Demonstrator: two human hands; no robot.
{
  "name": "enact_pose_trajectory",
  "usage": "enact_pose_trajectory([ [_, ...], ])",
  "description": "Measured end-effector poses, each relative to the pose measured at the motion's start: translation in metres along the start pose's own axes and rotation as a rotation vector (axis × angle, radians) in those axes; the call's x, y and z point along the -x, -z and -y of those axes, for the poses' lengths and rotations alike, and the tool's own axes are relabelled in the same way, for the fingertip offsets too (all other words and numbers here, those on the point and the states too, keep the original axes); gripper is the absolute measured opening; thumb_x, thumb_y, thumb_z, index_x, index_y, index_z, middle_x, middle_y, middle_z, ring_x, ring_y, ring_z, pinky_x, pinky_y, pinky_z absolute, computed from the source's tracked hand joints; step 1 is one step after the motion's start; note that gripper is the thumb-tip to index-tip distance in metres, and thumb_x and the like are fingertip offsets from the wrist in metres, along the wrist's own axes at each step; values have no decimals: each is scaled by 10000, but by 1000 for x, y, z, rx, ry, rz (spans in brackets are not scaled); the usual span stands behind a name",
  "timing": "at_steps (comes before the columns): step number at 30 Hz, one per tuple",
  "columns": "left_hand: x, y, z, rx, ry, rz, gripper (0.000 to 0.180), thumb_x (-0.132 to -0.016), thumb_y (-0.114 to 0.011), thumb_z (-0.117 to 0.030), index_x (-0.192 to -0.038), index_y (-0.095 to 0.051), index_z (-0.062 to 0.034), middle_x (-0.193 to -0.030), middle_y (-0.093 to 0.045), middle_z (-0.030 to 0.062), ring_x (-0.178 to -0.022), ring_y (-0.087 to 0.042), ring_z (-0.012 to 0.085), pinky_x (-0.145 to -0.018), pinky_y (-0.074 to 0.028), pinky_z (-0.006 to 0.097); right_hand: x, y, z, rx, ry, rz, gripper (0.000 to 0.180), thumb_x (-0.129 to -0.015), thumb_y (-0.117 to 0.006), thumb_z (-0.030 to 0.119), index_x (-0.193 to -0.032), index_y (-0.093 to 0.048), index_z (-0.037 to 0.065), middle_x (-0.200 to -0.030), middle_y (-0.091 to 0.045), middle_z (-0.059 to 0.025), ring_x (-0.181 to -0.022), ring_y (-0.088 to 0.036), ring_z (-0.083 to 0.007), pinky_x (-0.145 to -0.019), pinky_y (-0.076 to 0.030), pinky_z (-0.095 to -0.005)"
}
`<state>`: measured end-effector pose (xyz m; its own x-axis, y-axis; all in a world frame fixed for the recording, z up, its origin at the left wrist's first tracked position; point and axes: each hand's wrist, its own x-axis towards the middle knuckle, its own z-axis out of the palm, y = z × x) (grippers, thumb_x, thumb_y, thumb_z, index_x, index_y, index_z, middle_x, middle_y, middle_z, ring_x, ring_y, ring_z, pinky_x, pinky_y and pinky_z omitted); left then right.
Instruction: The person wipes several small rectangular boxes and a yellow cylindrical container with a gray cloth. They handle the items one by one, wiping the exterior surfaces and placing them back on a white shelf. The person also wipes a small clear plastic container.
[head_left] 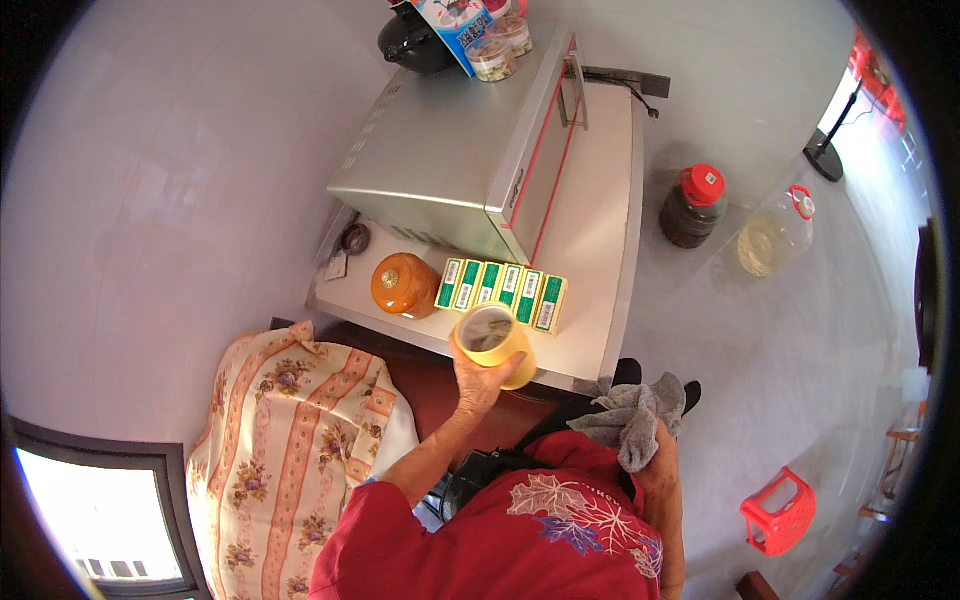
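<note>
My left hand is wrapped round a yellow canister, held tilted above the front of a white-topped table. The canister's mouth is uncovered, and something greyish shows inside that I cannot make out. In my right hand, down by my side, a crumpled grey cloth is bunched. Just beyond the canister stands a row of several yellow-and-green boxes. Left of these boxes is a round orange jar with a lid.
A large silver oven-like appliance fills the table's back, with a black pot and clear tubs on it. Floral fabric lies left. Right, on the floor, are a red-capped jar, a clear jar and a red stool.
</note>
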<state>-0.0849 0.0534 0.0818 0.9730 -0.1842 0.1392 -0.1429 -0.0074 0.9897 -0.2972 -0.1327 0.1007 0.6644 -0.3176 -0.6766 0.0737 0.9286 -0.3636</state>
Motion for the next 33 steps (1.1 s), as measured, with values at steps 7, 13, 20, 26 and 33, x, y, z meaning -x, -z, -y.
enact_pose_trajectory([
  [7, -12, 75, 63, -447, 22, -426, 850, -537, -839, -200, -1207, -349, -18, -1099, -516, 130, -995, -524, 245, -894, -422, 373, 4, -3, -4, 12, -36, 48, 534, -848, -557, 149, -1314, -316, 53, -1034, -589, -116, -891, -601, -238, -750, -511, -345],
  [13, -24, 94, 80, -435, 59, -574, 873, -536, -840, -180, -1221, -315, -48, -1128, -463, 110, -1042, -484, 211, -930, -397, 342, -5, 12, -10, -41, -48, 22, 742, -841, -561, 121, -1396, -70, 169, -1098, -546, -128, -897, -596, -253, -717, -518, -383],
  [20, -44, 106, 97, -393, 21, -588, 859, -527, -833, -145, -1210, -320, -54, -1123, -464, 112, -1038, -488, 229, -926, -400, 353, -12, 31, -14, -26, -17, 14, 858, -831, -567, 99, -1385, 65, 269, -1126, -511, -156, -890, -595, -269, -684, -528, -388],
  [26, -58, 107, 106, -370, 3, -638, 882, -522, -834, -158, -1216, -302, -44, -1121, -453, 122, -1036, -481, 248, -915, -394, 364, -3, 7, -13, 114, -1, 38, 262, -872, -521, 225, -1084, -461, 81, -927, -596, -73, -791, -584, -197, -664, -496, -322],
  [33, -36, 118, 102, -632, 204, -702, 974, -549, -807, -300, -1306, -270, -4, -1238, -320, 240, -1162, -285, 372, -975, -245, 503, 2, -11, -4, 111, -114, 154, 348, -878, -518, 212, -1175, -493, 32, -1016, -598, -88, -895, -592, -222, -757, -501, -356],
])
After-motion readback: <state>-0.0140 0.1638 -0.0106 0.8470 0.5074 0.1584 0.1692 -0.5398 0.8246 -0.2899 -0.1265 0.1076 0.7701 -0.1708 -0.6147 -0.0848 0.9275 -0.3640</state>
